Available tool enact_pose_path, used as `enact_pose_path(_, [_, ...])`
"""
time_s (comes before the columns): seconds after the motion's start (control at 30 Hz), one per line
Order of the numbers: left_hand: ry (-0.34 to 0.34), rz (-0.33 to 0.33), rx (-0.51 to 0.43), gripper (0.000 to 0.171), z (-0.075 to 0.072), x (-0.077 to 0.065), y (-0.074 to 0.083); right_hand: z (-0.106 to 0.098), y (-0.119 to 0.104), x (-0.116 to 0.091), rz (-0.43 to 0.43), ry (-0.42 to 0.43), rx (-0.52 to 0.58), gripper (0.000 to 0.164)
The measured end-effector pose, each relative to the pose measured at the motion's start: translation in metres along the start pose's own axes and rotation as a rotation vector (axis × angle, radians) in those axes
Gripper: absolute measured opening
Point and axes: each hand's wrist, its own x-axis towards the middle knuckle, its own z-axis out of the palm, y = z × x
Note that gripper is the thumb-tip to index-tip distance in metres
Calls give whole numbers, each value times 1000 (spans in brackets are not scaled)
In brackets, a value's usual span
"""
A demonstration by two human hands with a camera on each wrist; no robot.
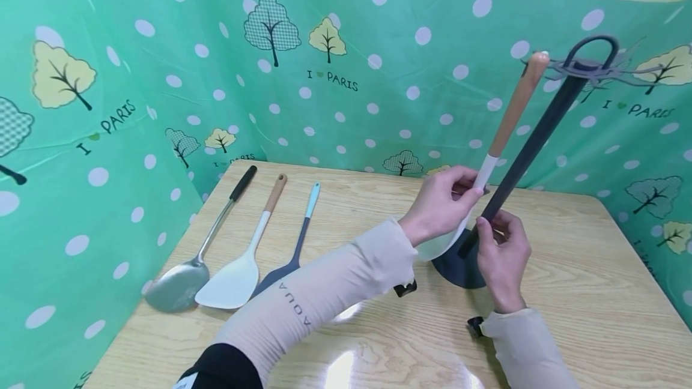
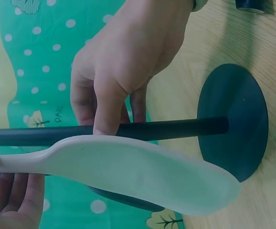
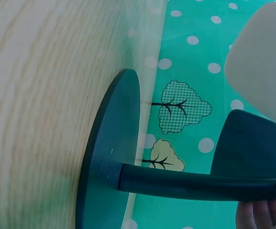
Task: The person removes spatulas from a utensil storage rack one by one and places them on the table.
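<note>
My left hand (image 1: 446, 203) pinches the white neck of a spatula (image 1: 513, 113) with a wooden handle. The spatula is tilted, handle up, its end overlapping the hooks at the top of a black utensil stand (image 1: 532, 149). In the left wrist view, its broad white head (image 2: 142, 169) lies alongside the stand's post. My right hand (image 1: 505, 260) grips that post low down, thumb in front and fingers behind. Behind the post, a dark spatula blade (image 3: 250, 143) shows in the right wrist view; its handle is hidden there.
Left on the wooden table (image 1: 584, 269) lie a metal turner (image 1: 181, 284), a white turner (image 1: 232, 281) with wooden handle, and a dark turner (image 1: 300, 239) with light-blue handle, partly covered by my left sleeve. A green patterned cloth (image 1: 346, 95) stands behind the table.
</note>
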Motion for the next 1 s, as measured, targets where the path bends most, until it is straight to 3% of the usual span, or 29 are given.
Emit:
enact_pose_path(0.23, [10, 25, 0, 21, -3, -4, -1, -1, 8, 1, 4, -16, -22, 28])
enact_pose_path(0.53, [12, 66, 15, 18, -6, -7, -1, -5, -25, -4, -18, -13, 17, 26])
enact_pose_path(1.0, [7, 108, 43, 17, -7, -14, 2, -7, -30, -5, -14, -15, 14, 26])
